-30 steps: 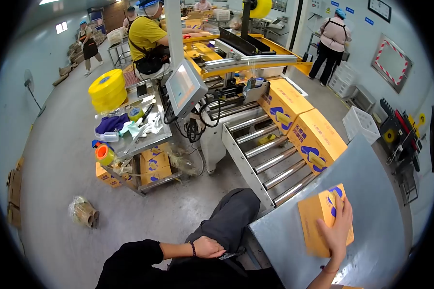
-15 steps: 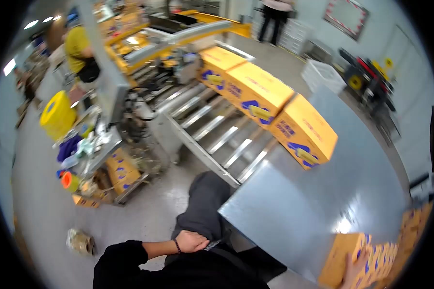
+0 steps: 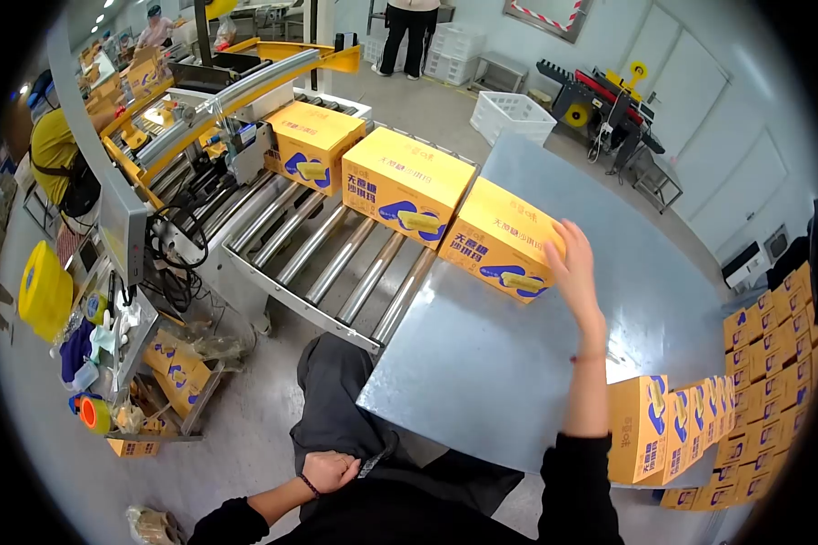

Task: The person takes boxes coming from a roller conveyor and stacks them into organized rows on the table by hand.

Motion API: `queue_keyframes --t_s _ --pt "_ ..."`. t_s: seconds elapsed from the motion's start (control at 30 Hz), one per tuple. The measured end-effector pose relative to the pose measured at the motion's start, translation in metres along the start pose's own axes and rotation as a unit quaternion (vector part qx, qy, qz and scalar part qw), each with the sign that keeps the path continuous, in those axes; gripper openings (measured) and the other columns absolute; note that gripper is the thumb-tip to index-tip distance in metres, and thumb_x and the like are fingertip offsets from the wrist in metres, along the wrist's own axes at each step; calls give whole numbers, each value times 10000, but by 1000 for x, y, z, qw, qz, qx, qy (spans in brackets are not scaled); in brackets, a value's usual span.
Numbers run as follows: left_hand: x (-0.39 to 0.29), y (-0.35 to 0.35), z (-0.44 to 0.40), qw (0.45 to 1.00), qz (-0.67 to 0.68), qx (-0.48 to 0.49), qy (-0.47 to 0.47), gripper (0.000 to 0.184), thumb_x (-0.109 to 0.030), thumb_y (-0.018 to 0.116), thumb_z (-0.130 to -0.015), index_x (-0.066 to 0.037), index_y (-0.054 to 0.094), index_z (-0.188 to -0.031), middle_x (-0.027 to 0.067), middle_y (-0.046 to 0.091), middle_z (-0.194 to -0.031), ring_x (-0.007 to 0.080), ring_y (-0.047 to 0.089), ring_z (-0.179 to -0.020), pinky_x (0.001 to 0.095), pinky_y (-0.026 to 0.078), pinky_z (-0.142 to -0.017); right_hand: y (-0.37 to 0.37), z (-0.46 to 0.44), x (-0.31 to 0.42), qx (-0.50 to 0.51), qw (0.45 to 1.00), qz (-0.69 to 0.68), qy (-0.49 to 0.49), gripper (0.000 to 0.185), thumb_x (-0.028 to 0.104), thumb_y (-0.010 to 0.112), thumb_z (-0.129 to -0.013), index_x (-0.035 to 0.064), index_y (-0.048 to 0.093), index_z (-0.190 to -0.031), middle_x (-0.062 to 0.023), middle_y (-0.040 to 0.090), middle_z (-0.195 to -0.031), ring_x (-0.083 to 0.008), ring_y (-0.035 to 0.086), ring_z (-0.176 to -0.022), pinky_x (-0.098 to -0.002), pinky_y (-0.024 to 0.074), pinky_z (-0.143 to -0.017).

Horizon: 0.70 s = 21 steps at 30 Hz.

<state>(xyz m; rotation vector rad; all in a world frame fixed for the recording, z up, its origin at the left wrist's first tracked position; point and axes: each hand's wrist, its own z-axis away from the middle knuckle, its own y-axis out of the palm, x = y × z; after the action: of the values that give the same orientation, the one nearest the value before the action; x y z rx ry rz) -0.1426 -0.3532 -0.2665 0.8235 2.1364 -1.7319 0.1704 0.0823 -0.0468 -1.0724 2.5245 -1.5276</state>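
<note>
Right hand (image 3: pixel 574 272) out toward 1 o'clock, taking the person's body as the centre of the dial, lies spread against the right-hand end of a yellow carton (image 3: pixel 502 243), its fingers up by the top corner; from where I stand it touches the box without gripping it. At 10 o'clock the left hand (image 3: pixel 330 470) rests on the grey trousers (image 3: pixel 334 391), fingers curled, and I cannot tell whether it is closed or holds anything.

That carton sits upright on the metal table (image 3: pixel 491 363), between 12 and 1 o'clock, right where the rollers (image 3: pixel 403 298) begin. Its far end appears to touch the middle carton (image 3: pixel 407 189), and the farthest carton (image 3: pixel 314 145) is nearest the machine, toward 11 o'clock.

To my eye, good handling here means a flat palm set low and central on that end, with steady pressure toward 10 o'clock, along the line of boxes. Fingers so high on a corner could swing the carton askew or tip it. I would also watch the seam between table and rollers, where a bottom edge might catch. Between 2 and 3 o'clock, a row of cartons (image 3: pixel 674 436) waits within easy reach.
</note>
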Motion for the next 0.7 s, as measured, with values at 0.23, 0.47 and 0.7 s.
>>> queue_keyframes --t_s 0.23,0.47,0.7 --pt "3 1 4 999 15 -32 -6 269 -219 697 -897 -133 633 -651 41 630 -624 238 645 -563 357 496 -519 43 -84 17 175 973 57 137 850 575 754 -816 -8 538 -1396 -213 538 -1428 -350 457 -1371 -517 299 -1158" --pt "9 2 5 999 45 -17 9 262 -221 707 -885 -137 635 -648 25 637 -624 215 645 -564 341 498 -525 17 36 115 -61 975 210 -36 803 427 872 -705 42 554 -1334 -139 565 -1274 -375 515 -1137 -489 433 -976" --pt "7 3 3 997 71 -37 12 285 -184 698 -887 -124 609 -623 55 610 -594 252 619 -525 371 482 -496 -17 60 163 157 968 155 -123 917 443 829 -718 125 445 -1488 -223 420 -1462 -435 385 -1338 -552 294 -1136"
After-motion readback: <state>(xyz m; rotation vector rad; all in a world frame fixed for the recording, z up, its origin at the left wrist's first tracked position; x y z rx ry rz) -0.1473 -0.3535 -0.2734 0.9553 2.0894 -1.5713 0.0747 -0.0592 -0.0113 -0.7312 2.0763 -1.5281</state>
